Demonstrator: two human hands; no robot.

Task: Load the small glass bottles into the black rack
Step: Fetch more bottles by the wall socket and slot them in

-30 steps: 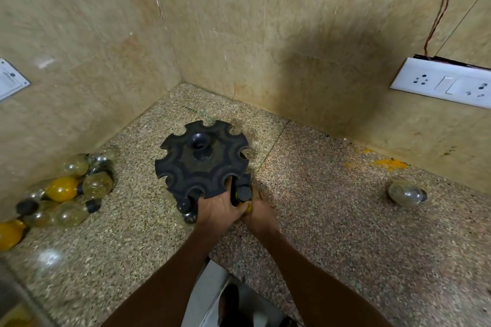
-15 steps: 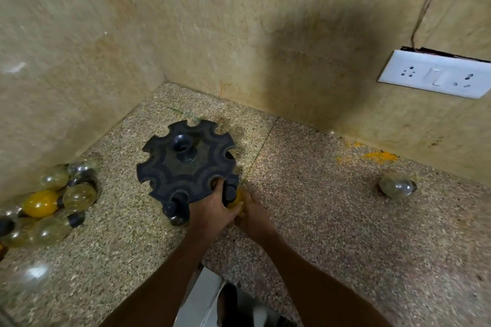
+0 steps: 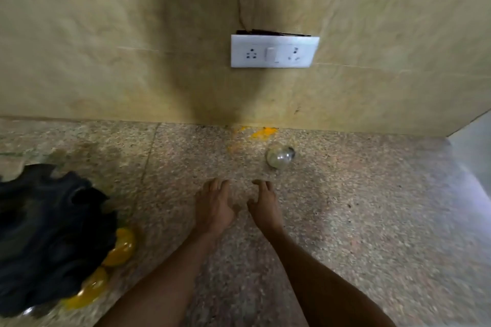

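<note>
Both hands have been taken off the rack (image 3: 50,236), and the view has swung right, so that the rack is now seen at eight o'clock, blurred, with two yellow bottles (image 3: 121,245) tucked at its near-right edge. The left hand (image 3: 214,210) and right hand (image 3: 264,207) are held out side by side over the table (image 3: 372,220), fingers relaxed and nearly straight, nothing gripped. A clear bottle (image 3: 280,157) lies on its side at one o'clock from the hands, near the wall and apart from both. The hands appear to be aimed at it, presumably so that it can be picked up next. A socket plate (image 3: 274,51) is fixed to the wall at twelve o'clock.
</note>
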